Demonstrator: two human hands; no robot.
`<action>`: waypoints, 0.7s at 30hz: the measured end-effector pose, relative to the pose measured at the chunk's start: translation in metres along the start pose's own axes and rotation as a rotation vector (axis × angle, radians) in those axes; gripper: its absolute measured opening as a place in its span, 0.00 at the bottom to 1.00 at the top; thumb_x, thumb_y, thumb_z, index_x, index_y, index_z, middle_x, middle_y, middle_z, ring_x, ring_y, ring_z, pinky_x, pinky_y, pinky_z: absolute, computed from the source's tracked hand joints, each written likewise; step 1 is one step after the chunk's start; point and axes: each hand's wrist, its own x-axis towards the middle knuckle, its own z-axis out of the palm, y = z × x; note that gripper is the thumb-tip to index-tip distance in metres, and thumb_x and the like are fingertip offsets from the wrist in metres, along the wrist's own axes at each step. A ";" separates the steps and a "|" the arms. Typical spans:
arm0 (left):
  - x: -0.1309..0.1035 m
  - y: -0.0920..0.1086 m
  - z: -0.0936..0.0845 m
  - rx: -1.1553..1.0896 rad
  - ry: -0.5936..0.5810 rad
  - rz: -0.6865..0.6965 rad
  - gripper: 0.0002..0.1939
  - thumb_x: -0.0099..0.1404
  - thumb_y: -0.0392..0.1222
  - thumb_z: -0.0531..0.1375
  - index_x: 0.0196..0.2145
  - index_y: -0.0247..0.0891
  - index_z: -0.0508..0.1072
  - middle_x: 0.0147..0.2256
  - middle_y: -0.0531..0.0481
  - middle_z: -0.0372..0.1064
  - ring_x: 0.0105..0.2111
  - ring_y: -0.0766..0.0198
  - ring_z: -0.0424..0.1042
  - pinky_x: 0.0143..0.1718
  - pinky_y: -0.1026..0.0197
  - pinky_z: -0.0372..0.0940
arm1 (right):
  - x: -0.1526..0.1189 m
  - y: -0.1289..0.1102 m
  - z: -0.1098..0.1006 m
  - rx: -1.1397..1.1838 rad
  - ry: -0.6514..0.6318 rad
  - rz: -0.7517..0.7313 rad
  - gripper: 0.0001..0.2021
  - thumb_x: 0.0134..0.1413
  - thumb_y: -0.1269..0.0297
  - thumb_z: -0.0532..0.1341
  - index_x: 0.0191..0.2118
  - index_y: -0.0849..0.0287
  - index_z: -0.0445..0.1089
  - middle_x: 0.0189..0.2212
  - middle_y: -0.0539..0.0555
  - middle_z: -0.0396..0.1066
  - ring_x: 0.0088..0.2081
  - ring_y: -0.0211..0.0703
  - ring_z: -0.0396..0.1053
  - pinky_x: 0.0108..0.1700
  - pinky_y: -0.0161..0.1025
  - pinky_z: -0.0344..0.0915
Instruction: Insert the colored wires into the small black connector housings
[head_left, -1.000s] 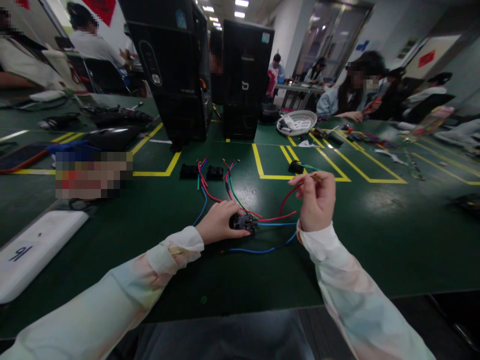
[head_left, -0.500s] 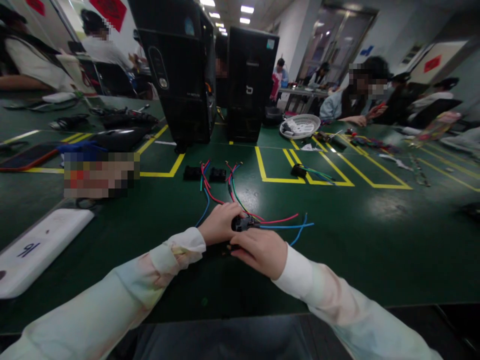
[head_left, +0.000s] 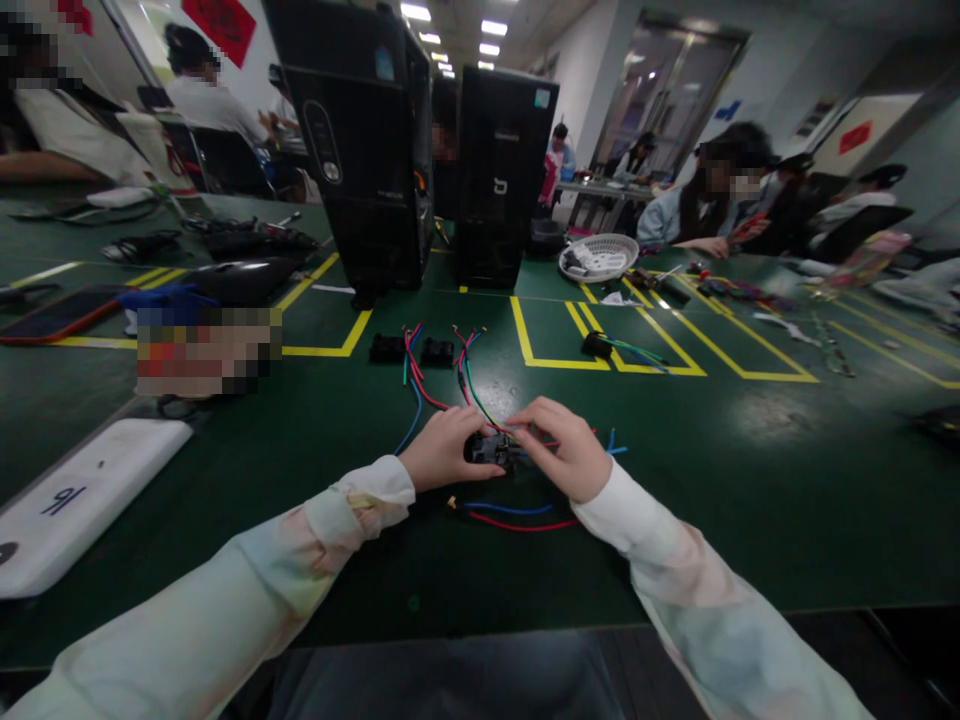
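My left hand (head_left: 437,450) is closed around the side of a small black plastic housing (head_left: 486,454), thumb in front and fingers behind, holding it just over the green table. My right hand (head_left: 571,452) pinches at thin wires by the far right edge of the housing; its fingertips partly hide them. Blue wire ends (head_left: 616,449) stick out past the right hand. Nearer to me, a loose blue wire (head_left: 510,508) and a red wire (head_left: 517,527) lie on the table, with a brass-coloured terminal at their left end.
Beyond my hands lie two black housings (head_left: 388,348) with red, blue and green wires, and another wired housing (head_left: 598,345) to the right. Two black computer towers (head_left: 491,180) stand behind. A white power bank-like case (head_left: 97,500) is at left. A white basket (head_left: 600,258) sits farther back.
My right hand has moved from the near side of the housing up to its far right edge. The red and blue wires with the terminal now lie uncovered in front.
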 end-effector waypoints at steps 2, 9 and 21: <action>-0.001 0.001 -0.001 -0.006 -0.006 -0.002 0.21 0.51 0.58 0.61 0.34 0.38 0.65 0.36 0.50 0.64 0.37 0.59 0.63 0.37 0.59 0.56 | 0.001 0.011 -0.008 0.074 0.015 0.083 0.07 0.57 0.66 0.52 0.34 0.61 0.67 0.29 0.53 0.65 0.30 0.37 0.61 0.33 0.34 0.59; -0.002 0.002 -0.003 0.006 -0.024 -0.002 0.22 0.53 0.57 0.60 0.40 0.40 0.67 0.39 0.49 0.64 0.40 0.57 0.63 0.39 0.58 0.57 | -0.009 0.027 -0.006 0.085 -0.193 0.102 0.07 0.55 0.64 0.53 0.29 0.60 0.62 0.22 0.48 0.60 0.24 0.33 0.57 0.27 0.31 0.54; 0.000 0.001 -0.004 -0.024 -0.054 -0.030 0.21 0.52 0.57 0.61 0.37 0.40 0.68 0.38 0.49 0.64 0.39 0.57 0.62 0.40 0.58 0.57 | -0.016 0.027 -0.001 -0.002 -0.383 0.061 0.05 0.56 0.68 0.52 0.33 0.59 0.64 0.27 0.51 0.68 0.28 0.36 0.65 0.31 0.31 0.57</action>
